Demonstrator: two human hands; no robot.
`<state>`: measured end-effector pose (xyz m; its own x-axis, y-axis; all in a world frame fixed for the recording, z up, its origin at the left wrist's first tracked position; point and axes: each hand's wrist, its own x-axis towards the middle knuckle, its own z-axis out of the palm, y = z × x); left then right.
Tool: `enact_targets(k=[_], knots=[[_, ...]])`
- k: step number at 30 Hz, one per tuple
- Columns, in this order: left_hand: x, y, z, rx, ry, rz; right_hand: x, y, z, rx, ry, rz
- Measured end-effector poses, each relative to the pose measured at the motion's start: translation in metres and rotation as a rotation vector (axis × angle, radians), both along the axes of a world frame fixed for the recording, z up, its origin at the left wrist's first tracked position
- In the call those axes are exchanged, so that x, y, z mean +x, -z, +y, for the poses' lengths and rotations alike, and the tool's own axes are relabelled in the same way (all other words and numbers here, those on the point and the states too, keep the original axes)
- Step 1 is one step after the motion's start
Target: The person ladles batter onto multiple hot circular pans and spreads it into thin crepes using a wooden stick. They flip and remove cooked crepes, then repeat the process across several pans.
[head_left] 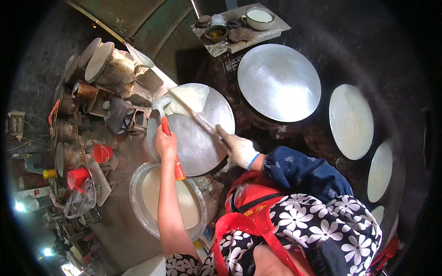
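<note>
My bare left hand (166, 143) is wrapped round the red handle of a ladle (161, 106), whose batter-coated metal end is over the far left of a round metal griddle (202, 145). Pale batter (191, 97) lies in a patch on the far part of that griddle. In a white glove with a blue cuff, my right hand (240, 149) grips a wooden stick (201, 120), which reaches across the griddle to the batter. The stick's far end is partly blurred. A large metal pot of batter (199, 195) stands below my left forearm.
Another bare griddle (279, 83) lies to the far right, with pale rounds on further griddles (351, 122) beyond it. A small stand (271, 34) at the back holds a cup of white liquid (259, 18) and bowls. Stools (99, 63) and red buckets (102, 153) crowd the left.
</note>
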<state>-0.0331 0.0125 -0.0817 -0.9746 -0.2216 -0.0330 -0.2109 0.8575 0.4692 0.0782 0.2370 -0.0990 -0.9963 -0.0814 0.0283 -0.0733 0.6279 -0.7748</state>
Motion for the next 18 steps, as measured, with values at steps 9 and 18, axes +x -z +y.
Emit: enact_targets(k=[9, 18], knots=[[0.012, 0.002, 0.008, 0.179, 0.012, 0.002, 0.004, -0.003, -0.027, 0.048, 0.071, -0.198], [0.037, 0.027, -0.021, 0.275, -0.061, 0.04, -0.004, 0.002, -0.011, 0.148, 0.063, -0.074]])
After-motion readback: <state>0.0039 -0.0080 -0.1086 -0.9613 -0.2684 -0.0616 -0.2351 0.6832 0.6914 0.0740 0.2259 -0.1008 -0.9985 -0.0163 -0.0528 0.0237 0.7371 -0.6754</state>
